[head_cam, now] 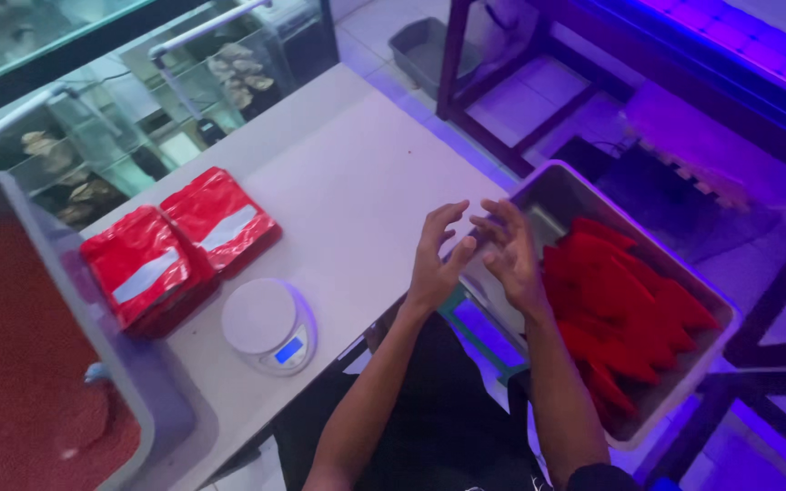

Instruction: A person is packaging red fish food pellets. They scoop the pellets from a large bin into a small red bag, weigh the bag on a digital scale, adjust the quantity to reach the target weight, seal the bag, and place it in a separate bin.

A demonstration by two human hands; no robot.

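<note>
Long white table [357, 173]: the landmark, running diagonally through the view. Large grey plastic tub [75, 300] filled with fine red granules [11, 364]: at the table's near left end, its rim overlapping the tabletop. Rectangular grey metal tray [552, 186]: just off the table's right edge, loaded with a fanned stack of flat red pouches [629, 309]. Glass aquarium tanks with white pipe rails [138, 118]: beyond the table's far left edge. Two filled glossy red foil bags with pale label strips [179, 241]: lying side by side on the table's left part, touching each other, next to the tub. Small round white digital kitchen scale with a blue lit display [270, 325]: on the table near its front edge, just in front of the bags, platform bare. Left hand [436, 259]: raised over the table's right edge, fingers spread and curled, grasping nothing. Right hand [509, 255]: just beside the left, between the table edge and the tray, fingers likewise loose and apart, holding nothing; the fingertips of both hands nearly meet. Nearest things to the hands: the pouches in the tray.
</note>
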